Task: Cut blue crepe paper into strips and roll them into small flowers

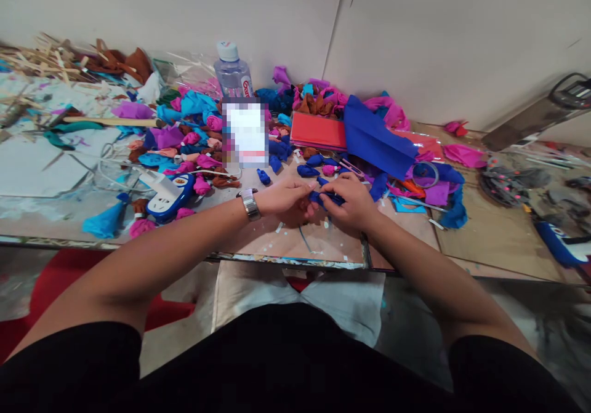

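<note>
Two hands: left hand (286,196) and right hand (351,202) meet above the table (489,240) edge.
Grip: both pinch closed on one blue crepe piece (327,198).
Material: thin, crinkled paper, twisted into a narrow roll.
Surroundings: small blue and pink paper buds (202,185), flat red sheet stack (318,131).
Hidden: roll ends covered by fingers.

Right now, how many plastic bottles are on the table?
1. The water bottle stands upright at the back of the table, by the wall, behind the heap of coloured paper. Another could be hidden in the clutter.
</note>
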